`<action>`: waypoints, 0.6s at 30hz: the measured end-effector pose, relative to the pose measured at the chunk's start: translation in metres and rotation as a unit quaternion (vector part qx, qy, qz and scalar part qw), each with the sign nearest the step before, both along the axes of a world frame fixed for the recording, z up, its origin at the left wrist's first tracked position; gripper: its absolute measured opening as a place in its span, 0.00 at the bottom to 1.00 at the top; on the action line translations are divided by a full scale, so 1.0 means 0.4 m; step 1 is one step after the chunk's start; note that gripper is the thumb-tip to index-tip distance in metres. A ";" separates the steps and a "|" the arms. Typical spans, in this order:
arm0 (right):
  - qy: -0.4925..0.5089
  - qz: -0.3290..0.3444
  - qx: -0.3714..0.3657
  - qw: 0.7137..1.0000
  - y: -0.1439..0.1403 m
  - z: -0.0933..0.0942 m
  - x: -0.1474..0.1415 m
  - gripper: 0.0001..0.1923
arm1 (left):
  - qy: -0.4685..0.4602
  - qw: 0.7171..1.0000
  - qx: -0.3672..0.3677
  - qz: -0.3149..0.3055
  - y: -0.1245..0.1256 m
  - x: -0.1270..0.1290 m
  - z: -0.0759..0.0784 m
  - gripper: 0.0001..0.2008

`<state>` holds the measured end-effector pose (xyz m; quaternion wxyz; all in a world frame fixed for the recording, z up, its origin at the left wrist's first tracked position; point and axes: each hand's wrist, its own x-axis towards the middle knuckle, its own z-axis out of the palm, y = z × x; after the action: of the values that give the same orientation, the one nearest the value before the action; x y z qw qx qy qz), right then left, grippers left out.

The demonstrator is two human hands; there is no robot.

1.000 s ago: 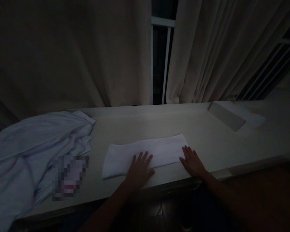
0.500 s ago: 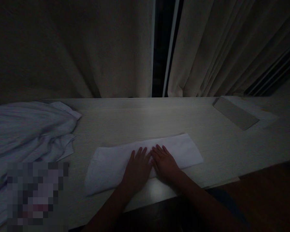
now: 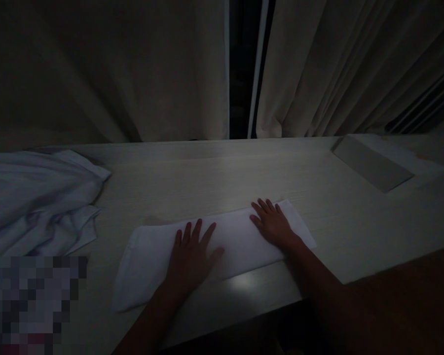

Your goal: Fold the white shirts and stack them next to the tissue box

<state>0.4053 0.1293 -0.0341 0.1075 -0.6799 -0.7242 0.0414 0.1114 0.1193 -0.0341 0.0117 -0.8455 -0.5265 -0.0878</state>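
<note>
Now a white towel (image 3: 237, 236), folded into a long narrow band, lies flat on the pale wooden table (image 3: 214, 172), close to the near edge and a little slanted, with its right end further from the person than its left end. Its surface looks smooth, with no big wrinkles, and its corners are soft and rounded at the left end. The left hand (image 3: 190, 256) rests on the middle-left part of the towel, flat and with fingers spread, gripping nothing. The right hand (image 3: 272, 224) lies flat on the right part, fingers together and stretched, also gripping nothing; the two hands are apart from each other.

Left of the towel, a heap of crumpled light cloth (image 3: 37, 197) covers the left end of the table, with bare wood between them. Far right, a flat grey box (image 3: 373, 162) lies well apart from the towel. Behind the towel the table is bare up to the curtains (image 3: 133, 74).
</note>
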 end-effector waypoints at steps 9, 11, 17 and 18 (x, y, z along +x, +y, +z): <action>0.028 -0.181 0.146 0.972 0.006 0.002 0.084 0.34 | 0.013 0.999 0.002 0.039 0.009 -0.018 0.015 0.35; 0.059 -0.254 0.159 0.952 0.002 0.012 0.122 0.36 | 0.013 0.997 0.019 0.079 0.017 -0.044 0.034 0.35; 0.159 -0.296 0.045 0.941 -0.003 0.015 0.215 0.24 | -0.069 0.969 0.002 0.237 0.088 -0.209 0.062 0.42; 0.167 -0.291 0.036 0.941 -0.003 0.015 0.219 0.21 | -0.088 0.962 -0.017 0.257 0.102 -0.234 0.058 0.44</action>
<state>0.4930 0.1281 -0.0279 0.2588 -0.8399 -0.4674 0.0956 0.0176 0.1601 -0.0107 -0.0269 -0.6706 -0.7266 -0.1474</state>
